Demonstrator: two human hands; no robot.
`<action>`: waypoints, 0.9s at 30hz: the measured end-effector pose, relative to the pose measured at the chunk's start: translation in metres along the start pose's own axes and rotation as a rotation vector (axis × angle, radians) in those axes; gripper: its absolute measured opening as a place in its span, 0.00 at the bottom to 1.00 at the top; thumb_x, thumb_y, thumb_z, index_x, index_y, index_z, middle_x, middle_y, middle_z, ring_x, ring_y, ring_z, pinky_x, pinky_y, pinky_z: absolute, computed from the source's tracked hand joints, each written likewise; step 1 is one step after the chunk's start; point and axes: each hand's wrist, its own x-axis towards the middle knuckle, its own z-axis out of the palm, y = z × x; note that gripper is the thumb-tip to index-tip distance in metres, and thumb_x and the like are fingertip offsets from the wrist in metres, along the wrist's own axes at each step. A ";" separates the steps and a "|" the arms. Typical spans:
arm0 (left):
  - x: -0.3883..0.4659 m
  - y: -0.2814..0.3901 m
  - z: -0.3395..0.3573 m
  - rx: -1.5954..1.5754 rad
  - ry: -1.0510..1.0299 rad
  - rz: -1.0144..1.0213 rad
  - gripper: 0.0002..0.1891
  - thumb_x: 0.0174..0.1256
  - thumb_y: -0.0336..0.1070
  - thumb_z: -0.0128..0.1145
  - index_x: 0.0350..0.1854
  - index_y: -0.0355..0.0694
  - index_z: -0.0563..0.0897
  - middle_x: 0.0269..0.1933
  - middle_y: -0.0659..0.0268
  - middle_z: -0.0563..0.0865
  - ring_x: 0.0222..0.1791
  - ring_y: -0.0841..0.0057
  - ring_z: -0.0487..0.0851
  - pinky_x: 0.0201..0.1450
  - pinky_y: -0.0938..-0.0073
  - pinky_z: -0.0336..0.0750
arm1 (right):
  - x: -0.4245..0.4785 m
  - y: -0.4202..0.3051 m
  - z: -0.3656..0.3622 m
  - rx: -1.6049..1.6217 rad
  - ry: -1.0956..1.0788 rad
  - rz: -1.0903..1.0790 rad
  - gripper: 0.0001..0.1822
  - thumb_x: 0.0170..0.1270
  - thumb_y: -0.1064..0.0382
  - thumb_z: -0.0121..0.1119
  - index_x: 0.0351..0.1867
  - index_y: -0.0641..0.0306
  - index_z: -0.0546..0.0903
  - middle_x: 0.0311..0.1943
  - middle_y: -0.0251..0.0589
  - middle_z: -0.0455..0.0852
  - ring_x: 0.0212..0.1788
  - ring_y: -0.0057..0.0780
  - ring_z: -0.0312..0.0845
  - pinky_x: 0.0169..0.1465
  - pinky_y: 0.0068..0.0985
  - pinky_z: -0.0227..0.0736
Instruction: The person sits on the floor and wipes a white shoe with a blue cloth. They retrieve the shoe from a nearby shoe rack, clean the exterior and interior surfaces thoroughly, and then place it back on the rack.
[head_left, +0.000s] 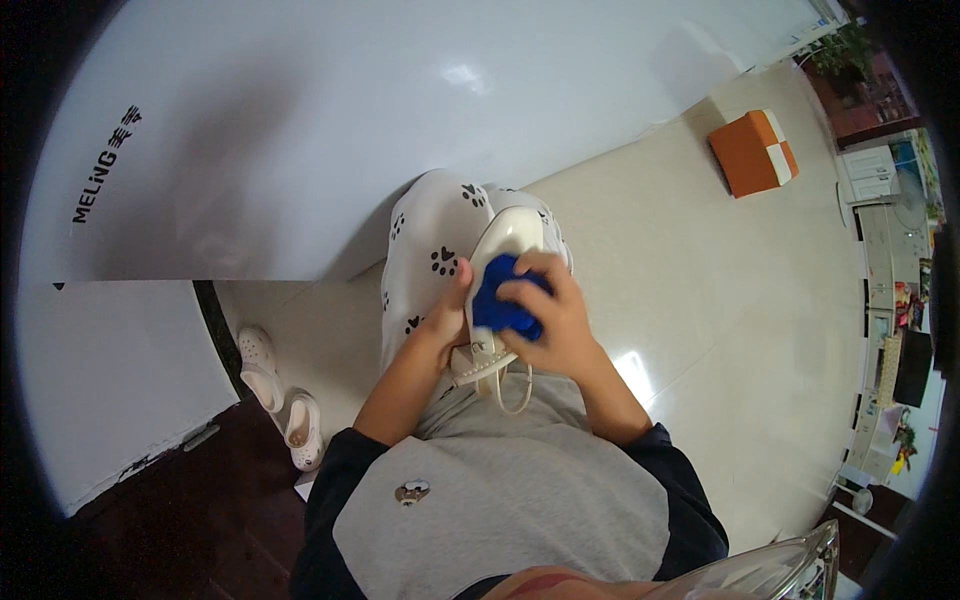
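Observation:
A cream-white strappy sandal (510, 230) with a glossy surface and a row of small beads near one end lies over my lap. My left hand (448, 311) grips its left edge, thumb up along the side and the other fingers hidden beneath. In my right hand (551, 315) is a bunched blue cloth (504, 296), pressed against the middle of the sandal. A thin strap loop (517, 409) hangs from the sandal's near end, in front of my grey shirt. Below the sandal are my white trousers (420, 225) with black paw prints.
A large white appliance (360, 112) bearing a maker's name stands close in front of my knees. Pale clogs (262, 375) rest on the floor to the left. An orange-and-white box (750, 156) sits at far right, with cabinets (874, 176) beyond. Transparent eyewear or a visor (750, 566) shows at lower right.

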 end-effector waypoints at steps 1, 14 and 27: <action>0.001 0.001 -0.001 -0.057 -0.029 -0.014 0.45 0.62 0.75 0.40 0.65 0.35 0.67 0.56 0.56 0.78 0.54 0.68 0.80 0.56 0.66 0.77 | -0.001 -0.007 0.000 -0.026 -0.087 -0.032 0.24 0.31 0.68 0.70 0.38 0.57 0.80 0.46 0.44 0.73 0.45 0.45 0.74 0.45 0.34 0.73; 0.000 -0.002 0.014 0.315 0.112 0.000 0.32 0.74 0.61 0.34 0.60 0.36 0.74 0.50 0.62 0.82 0.46 0.78 0.81 0.49 0.78 0.75 | -0.007 0.025 -0.025 -0.020 0.392 0.204 0.17 0.32 0.74 0.60 0.31 0.64 0.80 0.41 0.46 0.80 0.43 0.40 0.78 0.46 0.28 0.72; 0.002 0.003 0.012 0.055 -0.053 -0.030 0.35 0.70 0.64 0.39 0.63 0.35 0.71 0.54 0.58 0.80 0.52 0.73 0.80 0.56 0.72 0.75 | -0.012 -0.005 -0.007 0.195 -0.016 -0.079 0.17 0.28 0.72 0.63 0.28 0.61 0.80 0.42 0.40 0.82 0.41 0.42 0.76 0.44 0.33 0.71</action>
